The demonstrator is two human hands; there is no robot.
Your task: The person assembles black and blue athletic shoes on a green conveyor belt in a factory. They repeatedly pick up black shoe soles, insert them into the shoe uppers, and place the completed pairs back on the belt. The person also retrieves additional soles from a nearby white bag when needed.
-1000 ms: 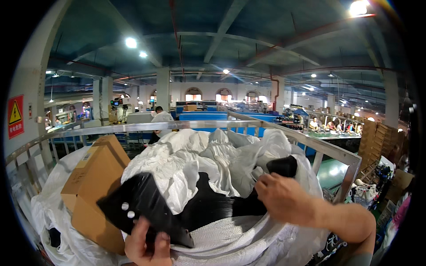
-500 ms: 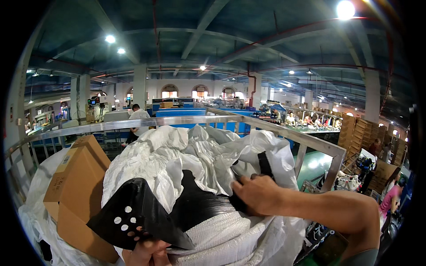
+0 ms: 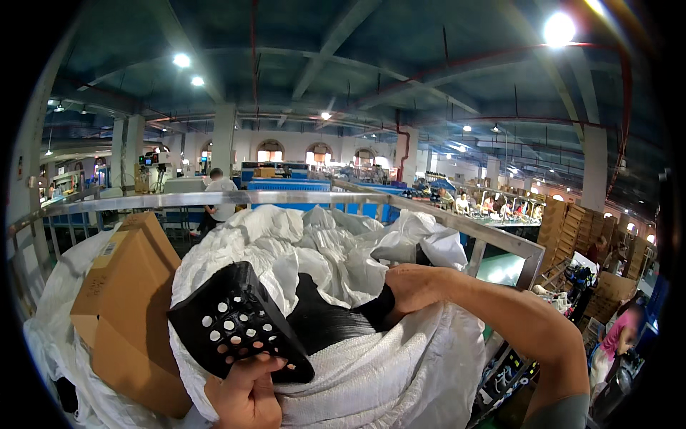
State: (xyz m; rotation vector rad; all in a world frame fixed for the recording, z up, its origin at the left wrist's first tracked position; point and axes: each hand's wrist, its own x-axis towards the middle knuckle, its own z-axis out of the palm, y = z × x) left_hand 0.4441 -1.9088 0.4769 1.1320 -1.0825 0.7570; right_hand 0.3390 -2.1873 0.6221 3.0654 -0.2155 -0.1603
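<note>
A metal rail point(image 3: 157, 203) runs behind a big white woven sack point(image 3: 407, 357), whose crumpled mouth gapes open and holds glossy black sheet material point(image 3: 321, 318). To the sack's left, an angled brown cardboard box point(image 3: 143, 300) rests against more white sheeting point(image 3: 53, 322); what the box contains cannot be seen. The black sheet material lies in the sack's mouth between the two hands, its long axis roughly crosswise, with its right end meeting the right hand point(image 3: 414, 289), the nearer one. That hand's fingers are hidden, so I cannot tell whether they grip. The left hand point(image 3: 246, 393) pinches the lower edge of a black perforated piece point(image 3: 236, 286), which slants over the sack's near left side, round holes facing the wearer
</note>
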